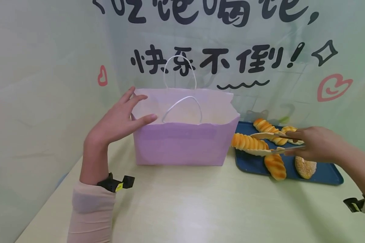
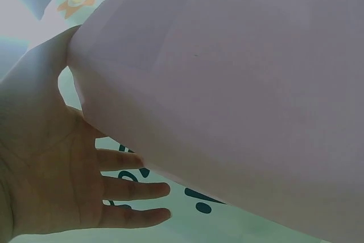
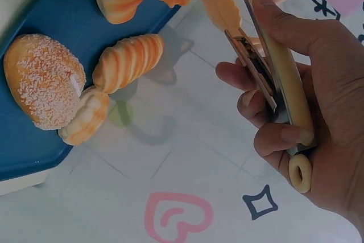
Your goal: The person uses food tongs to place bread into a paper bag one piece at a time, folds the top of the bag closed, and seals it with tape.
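Note:
A lilac paper bag (image 1: 182,145) with white string handles stands upright, its top open. My left hand (image 1: 118,118) is at the bag's upper left edge, thumb in front. In the left wrist view, the fingers of my left hand (image 2: 51,163) reach out fairly straight beside the bag (image 2: 216,83). Tongs (image 1: 287,149) are gripped in my right hand (image 1: 319,144). Between their tips, a ridged spiral bread roll (image 1: 249,141) is held just right of the bag, over the tray's left edge. The right wrist view shows the fingers curled round the tongs (image 3: 284,72).
A blue tray (image 1: 252,168) lies right of the bag. It bears another ridged roll (image 1: 269,130), a pale bun (image 1: 289,129) partly behind the tongs, a golden roll (image 1: 275,167) and a crumb-coated round bun (image 1: 305,167). Behind the table (image 1: 188,202) rises a lettered wall (image 1: 200,40).

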Available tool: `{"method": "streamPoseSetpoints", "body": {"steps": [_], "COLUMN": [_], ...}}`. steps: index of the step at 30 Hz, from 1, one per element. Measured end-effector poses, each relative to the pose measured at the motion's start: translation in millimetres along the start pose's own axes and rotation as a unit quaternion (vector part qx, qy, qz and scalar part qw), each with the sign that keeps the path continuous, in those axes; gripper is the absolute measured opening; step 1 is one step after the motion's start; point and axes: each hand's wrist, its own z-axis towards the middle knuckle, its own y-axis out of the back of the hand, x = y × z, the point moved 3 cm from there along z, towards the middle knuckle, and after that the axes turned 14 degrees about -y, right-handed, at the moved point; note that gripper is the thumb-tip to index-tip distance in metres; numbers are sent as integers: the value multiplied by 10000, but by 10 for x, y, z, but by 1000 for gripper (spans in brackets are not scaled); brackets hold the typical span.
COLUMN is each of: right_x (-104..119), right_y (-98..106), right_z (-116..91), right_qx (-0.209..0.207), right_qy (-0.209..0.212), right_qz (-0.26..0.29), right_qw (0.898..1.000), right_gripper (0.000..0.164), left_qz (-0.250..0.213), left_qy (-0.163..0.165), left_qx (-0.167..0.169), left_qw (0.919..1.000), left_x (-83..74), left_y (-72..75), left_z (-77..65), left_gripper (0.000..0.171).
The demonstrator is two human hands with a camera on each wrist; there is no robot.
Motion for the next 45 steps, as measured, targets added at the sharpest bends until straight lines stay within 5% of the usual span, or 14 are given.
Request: {"method": "streamPoseSetpoints", "body": {"steps": [11,21,33,45], "right_x": [-53,1,439,1033], "right_y": [106,357,822,1156], "right_z": [-211,-357,-306,-78], "right_qx": [-557,-1594,-2546,-2367], "right_qy": [-805,-1072,-614,439], "right_qz": [419,851,1609,1879], "right_qw": [9943,9777,9516,9522], "right_gripper": [84,73,68,71], "left_qz": [-17,-16,-48,-208], "left_qy": [-9,13,-43,-73], "left_qx": [-44,-48,-106,-279], "left_qw": [10000,10000,9999,9994], "left_x": [26,26,21,64], "left_y": [-15,-2,6,-11], "left_z": [-10,0,3,10], "left_gripper": [87,88,87,105]}}
